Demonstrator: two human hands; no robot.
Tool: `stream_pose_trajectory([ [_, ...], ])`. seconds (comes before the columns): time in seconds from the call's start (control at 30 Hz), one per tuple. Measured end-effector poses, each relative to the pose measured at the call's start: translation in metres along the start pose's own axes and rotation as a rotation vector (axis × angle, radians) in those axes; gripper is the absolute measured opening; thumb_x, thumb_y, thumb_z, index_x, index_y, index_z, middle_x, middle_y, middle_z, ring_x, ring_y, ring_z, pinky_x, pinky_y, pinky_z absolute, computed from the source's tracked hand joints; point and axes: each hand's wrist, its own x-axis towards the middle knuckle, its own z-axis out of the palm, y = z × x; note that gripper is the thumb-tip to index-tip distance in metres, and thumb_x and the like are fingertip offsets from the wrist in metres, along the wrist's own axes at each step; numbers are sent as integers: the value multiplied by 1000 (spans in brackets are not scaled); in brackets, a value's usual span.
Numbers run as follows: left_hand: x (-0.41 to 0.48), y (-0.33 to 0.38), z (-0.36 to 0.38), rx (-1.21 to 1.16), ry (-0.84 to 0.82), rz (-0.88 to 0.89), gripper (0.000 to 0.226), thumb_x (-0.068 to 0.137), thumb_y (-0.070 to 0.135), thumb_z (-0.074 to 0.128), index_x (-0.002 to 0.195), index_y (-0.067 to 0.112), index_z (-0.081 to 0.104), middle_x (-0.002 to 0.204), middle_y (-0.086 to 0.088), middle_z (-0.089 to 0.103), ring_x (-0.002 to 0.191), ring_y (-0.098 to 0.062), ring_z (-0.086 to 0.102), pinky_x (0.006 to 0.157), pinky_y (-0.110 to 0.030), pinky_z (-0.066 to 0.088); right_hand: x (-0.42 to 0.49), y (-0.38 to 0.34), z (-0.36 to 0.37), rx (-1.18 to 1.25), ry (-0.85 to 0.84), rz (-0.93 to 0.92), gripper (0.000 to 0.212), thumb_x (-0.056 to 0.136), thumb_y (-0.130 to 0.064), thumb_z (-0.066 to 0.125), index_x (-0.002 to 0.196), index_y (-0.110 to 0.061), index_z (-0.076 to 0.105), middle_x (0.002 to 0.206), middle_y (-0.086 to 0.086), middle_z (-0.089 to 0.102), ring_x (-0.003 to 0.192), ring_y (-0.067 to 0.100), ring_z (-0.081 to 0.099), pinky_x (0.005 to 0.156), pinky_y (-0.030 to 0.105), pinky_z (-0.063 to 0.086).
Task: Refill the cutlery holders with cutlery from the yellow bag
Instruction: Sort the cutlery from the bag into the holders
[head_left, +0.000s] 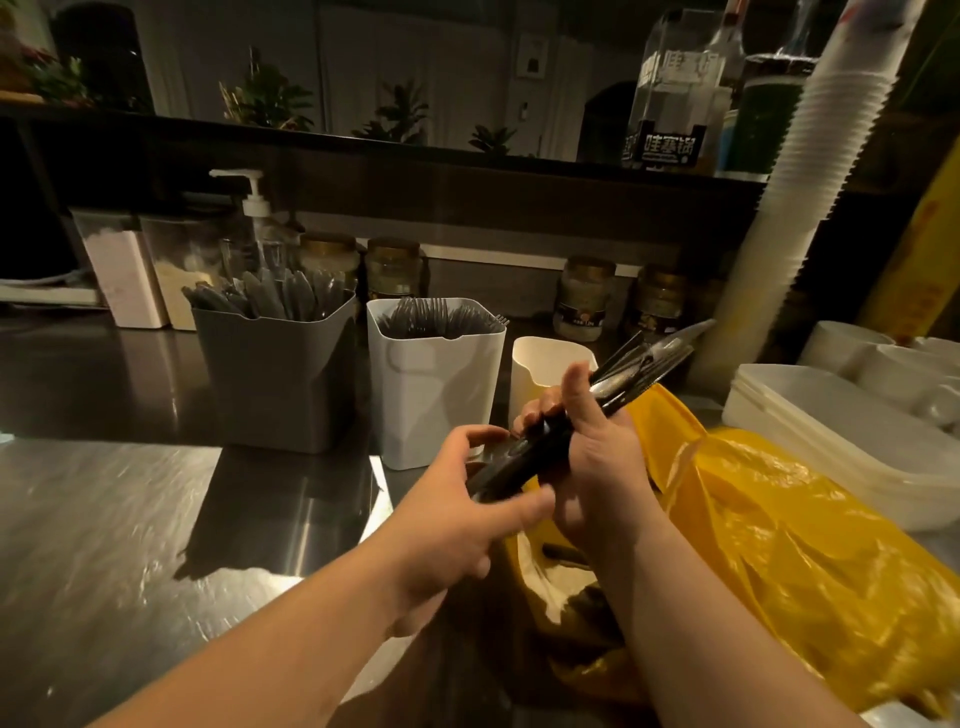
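Dark plastic, by my judgement: the cutlery bundle (631, 376) is clamped in both hands just above the open mouth of the yellow bag (779, 545), blade-like tips pointing up and to the right. The right hand (597, 467) wraps its middle, thumb laid along the top; the left hand (457, 499) pinches the handle end from below.

From my remote seat I judge the load light, each piece stiff but smooth, and the pieces liable to slide past one another and fan out. A full wrap around the handles, ends squared first, looks the safest hold.

On the steel counter (104, 519) beyond stand three holders: the grey holder (275, 384) and the white holder (431, 395) already crowded with cutlery, and the small cream holder (540, 364), nearest the bundle, which shows none above its rim.

On the shelf, a clear box (667, 145) carries white Chinese characters that seem to begin 哇塞; the dim light defeats the rest, and the jar labels below are unreadable.
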Motion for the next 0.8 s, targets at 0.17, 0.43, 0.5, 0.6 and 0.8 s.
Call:
stream_pose_trajectory([
  [0.17,6,2,9,-422,289,-117,52,95,63,46,105,18,70,86,-2,76,97,-24,65,81,-38,50,-12,16,11,-95,-79,72,35,78,-27,73,103,-10,56,71,3,62,70,19,67,76,39,56],
  [0.43,5,2,-2,-613,305,-100,48,102,53,44,114,14,70,102,-15,77,107,-34,67,95,-48,51,-17,29,19,-412,-54,67,53,69,-47,72,105,-9,63,91,4,75,96,24,74,85,41,55],
  [0.5,3,-1,-1,-462,211,-110,44,103,50,41,116,19,69,103,-9,77,109,-31,67,101,-49,49,-14,21,15,-390,0,114,60,68,-50,71,112,-9,63,94,2,77,91,22,75,81,41,55],
  [0.6,1,0,-1,-191,-6,-102,33,104,43,43,122,27,67,109,1,77,110,-26,68,98,-45,53,-10,-2,3,-364,-35,158,50,75,-50,66,102,-8,66,92,4,76,93,25,74,85,40,56],
  [0.8,0,5,-23,-303,-399,-166,47,89,13,70,134,15,56,125,-18,69,110,-42,68,83,-46,61,-12,-10,-7,-386,-356,115,34,90,-42,58,99,-12,71,108,8,72,109,27,69,93,40,56],
])
